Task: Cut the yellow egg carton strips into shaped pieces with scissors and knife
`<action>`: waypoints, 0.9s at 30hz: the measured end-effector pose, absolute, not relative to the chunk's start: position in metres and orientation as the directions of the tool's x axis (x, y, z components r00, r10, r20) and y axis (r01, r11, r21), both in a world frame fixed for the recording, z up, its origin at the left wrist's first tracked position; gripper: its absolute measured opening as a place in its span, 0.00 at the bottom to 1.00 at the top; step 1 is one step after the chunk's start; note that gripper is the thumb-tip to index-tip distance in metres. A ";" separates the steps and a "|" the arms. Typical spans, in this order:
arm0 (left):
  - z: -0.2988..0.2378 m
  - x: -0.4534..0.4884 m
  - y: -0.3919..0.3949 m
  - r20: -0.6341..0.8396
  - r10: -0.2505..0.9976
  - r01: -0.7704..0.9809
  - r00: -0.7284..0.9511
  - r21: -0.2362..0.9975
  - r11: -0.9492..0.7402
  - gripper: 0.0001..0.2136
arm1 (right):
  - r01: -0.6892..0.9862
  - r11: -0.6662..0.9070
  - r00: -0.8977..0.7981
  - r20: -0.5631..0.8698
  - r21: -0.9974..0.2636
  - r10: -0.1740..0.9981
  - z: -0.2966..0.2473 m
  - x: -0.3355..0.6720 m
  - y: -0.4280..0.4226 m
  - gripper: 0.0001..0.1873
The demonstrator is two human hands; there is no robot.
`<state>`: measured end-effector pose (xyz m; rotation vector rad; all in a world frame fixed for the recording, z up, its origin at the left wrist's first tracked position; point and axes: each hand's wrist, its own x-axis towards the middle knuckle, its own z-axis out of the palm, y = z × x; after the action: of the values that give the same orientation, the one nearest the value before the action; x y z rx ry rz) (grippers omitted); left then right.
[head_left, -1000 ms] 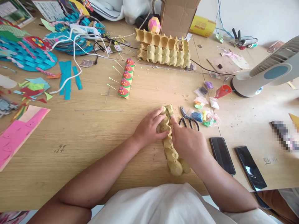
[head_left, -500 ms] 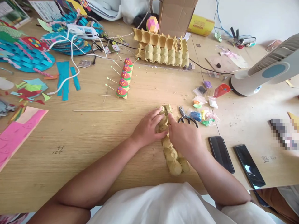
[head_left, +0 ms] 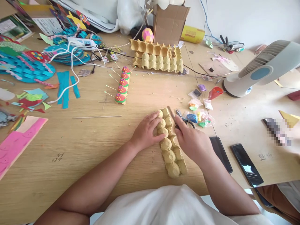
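A tan egg-carton piece [head_left: 169, 153], two cups wide, lies cup-bumps up near the table's front edge. My left hand [head_left: 146, 129] holds its left side, fingers over the upper bumps and thumb across a lower one. On the other side, my right hand [head_left: 191, 137] is closed with the index finger stretched forward. A thin, brownish knife-like tool [head_left: 171, 112] juts from that hand by the carton's upper right edge; its handle is hidden. Black-handled scissors [head_left: 191, 123] lie just beyond, partly covered by my right hand.
A painted egg-carton caterpillar [head_left: 122, 89] with pins stands farther back. More egg cartons [head_left: 161, 62] lie behind. Clay packets [head_left: 192, 118], a red cup [head_left: 215, 92], a fan [head_left: 255, 72] and two phones [head_left: 247, 165] are on the right. A thin stick [head_left: 97, 117] lies left.
My right hand has moved off the carton's middle to its right side, uncovering the right row of bumps and the thin tool. My left hand stays on the carton. The view has shifted slightly.
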<state>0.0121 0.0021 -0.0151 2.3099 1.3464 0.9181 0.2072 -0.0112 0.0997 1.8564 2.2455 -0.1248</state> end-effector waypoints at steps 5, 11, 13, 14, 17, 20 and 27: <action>-0.015 0.011 0.002 0.360 0.866 0.701 0.348 0.514 -0.495 0.30 | 1.000 0.005 -0.003 -0.191 0.009 0.982 0.085 0.241 -0.008 0.24; -0.011 0.008 0.001 0.405 0.882 0.749 0.239 0.502 -0.433 0.27 | 0.997 0.060 -0.069 -0.246 -0.044 0.967 0.055 0.232 -0.007 0.20; -0.011 0.007 0.002 0.438 0.878 0.757 0.190 0.504 -0.416 0.25 | 0.995 0.073 -0.085 -0.234 -0.061 0.969 0.049 0.226 -0.007 0.18; -0.011 0.006 0.002 0.457 0.873 0.758 0.171 0.505 -0.413 0.24 | 0.994 0.080 -0.094 -0.227 -0.068 0.969 0.047 0.224 -0.007 0.17; -0.009 0.005 0.002 0.489 0.860 0.757 0.149 0.503 -0.417 0.20 | 0.989 0.112 -0.128 -0.195 -0.094 0.972 0.042 0.221 -0.007 0.15; -0.005 0.004 0.000 0.479 0.864 0.757 0.154 0.505 -0.415 0.16 | 0.985 0.118 -0.138 -0.164 -0.125 0.977 0.039 0.225 -0.004 0.16; -0.001 0.000 -0.004 0.432 0.898 0.849 0.089 0.438 -0.295 0.13 | 0.995 0.062 -0.059 0.044 -0.082 0.997 0.031 0.251 0.008 0.13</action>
<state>0.0003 -0.0035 -0.0013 2.2613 1.8180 0.9917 0.2511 0.0082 0.0310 2.2132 2.3514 -0.0479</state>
